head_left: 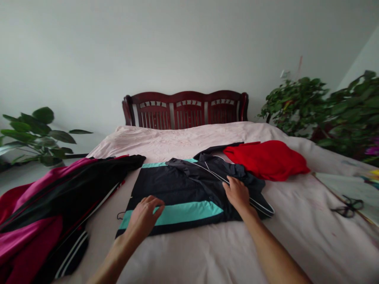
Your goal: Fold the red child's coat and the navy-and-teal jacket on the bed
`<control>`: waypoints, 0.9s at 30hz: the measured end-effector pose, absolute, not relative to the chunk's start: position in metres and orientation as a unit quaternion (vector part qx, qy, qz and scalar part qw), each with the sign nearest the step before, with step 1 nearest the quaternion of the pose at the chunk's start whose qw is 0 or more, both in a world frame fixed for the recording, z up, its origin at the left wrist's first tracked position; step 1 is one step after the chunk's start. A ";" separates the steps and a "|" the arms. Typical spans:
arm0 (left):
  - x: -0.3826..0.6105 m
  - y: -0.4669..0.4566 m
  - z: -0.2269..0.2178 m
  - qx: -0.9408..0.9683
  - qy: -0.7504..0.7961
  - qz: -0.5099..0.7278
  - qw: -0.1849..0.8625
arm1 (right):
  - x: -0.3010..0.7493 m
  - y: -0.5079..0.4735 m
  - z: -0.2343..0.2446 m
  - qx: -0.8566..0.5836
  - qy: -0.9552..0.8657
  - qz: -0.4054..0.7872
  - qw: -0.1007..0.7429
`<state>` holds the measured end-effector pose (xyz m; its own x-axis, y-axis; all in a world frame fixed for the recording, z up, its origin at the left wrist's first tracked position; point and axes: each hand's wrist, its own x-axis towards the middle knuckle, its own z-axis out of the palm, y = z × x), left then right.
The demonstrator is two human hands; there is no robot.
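Observation:
A dark navy jacket [177, 187] with turquoise bands and white piping lies spread on the bed. Its sleeve is folded across the body, rumpled on the right side. My right hand [237, 192] is on that sleeve beside the white piping, thumb and fingers close together on the cloth. Over the jacket's lower left part, by the wide turquoise band, is my left hand [146, 212]. Its fingers are loosely bent with the thumb apart, and nothing shows in them. Whether it touches the fabric I cannot tell.
A black and magenta garment [79, 189] lies heaped on the left. Behind the jacket's right end is a red garment [266, 159]. Black-framed glasses [348, 206] rest on a pale flat board [340, 183] at right. The pink bedsheet [207, 252] reaches a wooden headboard [189, 110]; plants flank the bed.

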<state>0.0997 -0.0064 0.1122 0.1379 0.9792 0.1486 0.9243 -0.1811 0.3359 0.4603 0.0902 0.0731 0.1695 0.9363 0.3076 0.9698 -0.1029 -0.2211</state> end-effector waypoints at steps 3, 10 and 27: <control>0.153 0.009 0.113 0.779 0.578 0.207 0.124 | 0.458 0.097 0.083 -0.755 -0.640 -0.036 0.136; 0.227 0.027 0.095 0.799 0.571 0.136 0.129 | 0.461 0.118 0.089 -0.741 -0.655 0.007 0.144; 0.203 0.165 0.101 0.469 0.643 0.349 0.495 | 0.472 0.116 0.075 -0.751 -0.638 0.041 0.164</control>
<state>0.2032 0.1654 0.1011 -0.0704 0.9484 -0.3092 0.2563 0.3168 0.9132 0.4715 0.1161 0.0750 0.1816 0.9723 0.1473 0.9451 -0.1312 -0.2992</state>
